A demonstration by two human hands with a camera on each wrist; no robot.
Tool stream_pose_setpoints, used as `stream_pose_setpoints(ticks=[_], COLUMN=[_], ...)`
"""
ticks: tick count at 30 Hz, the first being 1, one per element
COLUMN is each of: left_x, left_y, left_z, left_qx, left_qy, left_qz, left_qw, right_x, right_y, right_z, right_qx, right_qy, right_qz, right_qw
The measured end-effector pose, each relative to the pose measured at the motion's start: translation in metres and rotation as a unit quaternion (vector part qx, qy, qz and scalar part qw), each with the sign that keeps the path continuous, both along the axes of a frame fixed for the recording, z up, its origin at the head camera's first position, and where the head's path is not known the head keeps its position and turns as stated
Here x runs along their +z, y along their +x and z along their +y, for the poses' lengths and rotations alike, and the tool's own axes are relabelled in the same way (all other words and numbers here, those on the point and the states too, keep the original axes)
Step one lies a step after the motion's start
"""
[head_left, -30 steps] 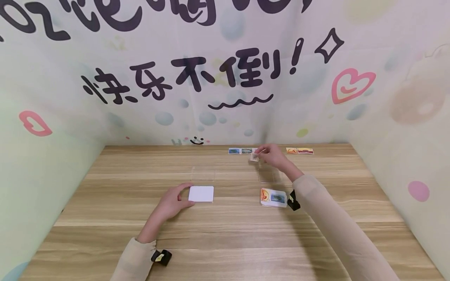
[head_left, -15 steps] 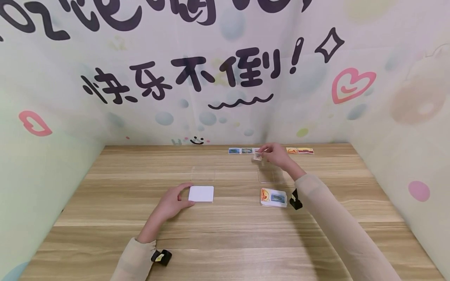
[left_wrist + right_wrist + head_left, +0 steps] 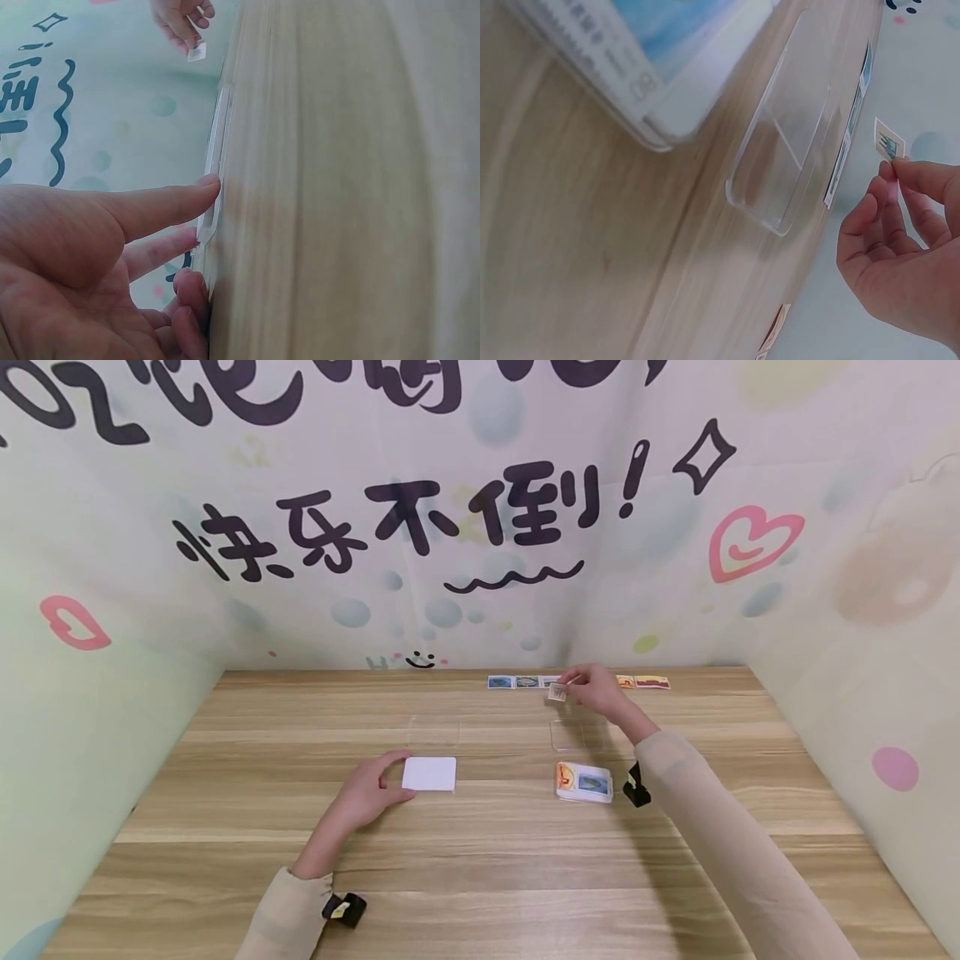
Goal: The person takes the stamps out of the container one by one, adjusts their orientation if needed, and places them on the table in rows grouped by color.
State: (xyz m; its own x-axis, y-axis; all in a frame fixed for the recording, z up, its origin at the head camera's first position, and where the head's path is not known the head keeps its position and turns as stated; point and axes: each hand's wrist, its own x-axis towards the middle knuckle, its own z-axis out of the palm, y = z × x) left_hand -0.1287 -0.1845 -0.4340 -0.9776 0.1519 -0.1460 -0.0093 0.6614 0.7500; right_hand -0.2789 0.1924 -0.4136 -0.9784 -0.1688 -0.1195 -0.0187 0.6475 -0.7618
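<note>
In the head view my right hand (image 3: 600, 691) is raised near the table's back edge. It pinches a small stamp (image 3: 889, 142) with a pale border and a dark blue-green picture by its lower corner, between thumb and forefinger. Behind it, partly covered by the hand, runs a row of colourful stamps (image 3: 501, 682). My left hand (image 3: 365, 789) rests beside a flat white stack of cards (image 3: 430, 774), with thumb and forefinger on its near and far edges. In the left wrist view, that thumb touches the edge of a clear-sided case (image 3: 217, 142).
A stack of picture stamps in a clear case (image 3: 594, 783) lies right of centre. Transparent lids (image 3: 577, 735) lie behind both stacks. More stamps (image 3: 652, 682) sit at the back right. A printed cloth (image 3: 337, 635) rises behind the table (image 3: 480, 877).
My right hand has drifted slightly to the right along the row, still pinching the stamp, and uncovered more of the row's left part. The left hand stays put.
</note>
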Motion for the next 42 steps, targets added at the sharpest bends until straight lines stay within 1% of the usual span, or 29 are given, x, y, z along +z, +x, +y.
stream_pose_setpoints(ticks=[6, 15, 22, 29, 42], left_x=[0.000, 0.002, 0.002, 0.000, 0.000], left_y=[0.000, 0.000, 0.000, 0.000, 0.000], left_z=[-0.001, 0.000, 0.001, 0.000, 0.000], left_qx=[-0.001, 0.001, 0.004, 0.009, 0.007], left_qy=[0.000, -0.005, -0.009, -0.008, -0.009], left_qz=[0.000, -0.002, -0.002, -0.003, 0.003], left_qw=[1.0000, 1.0000, 0.9999, 0.9999, 0.9999], right_x=[-0.001, 0.000, 0.000, 0.002, 0.000], right_y=[-0.001, 0.000, 0.000, 0.002, 0.000], right_z=[0.006, 0.015, 0.022, 0.027, 0.038], right_qx=[0.000, -0.009, -0.011, -0.013, -0.015], right_qy=[0.005, 0.008, 0.018, 0.013, 0.017], right_qz=[0.005, -0.006, 0.003, 0.016, 0.013], right_qw=[1.0000, 0.9999, 0.9998, 0.9997, 0.9997])
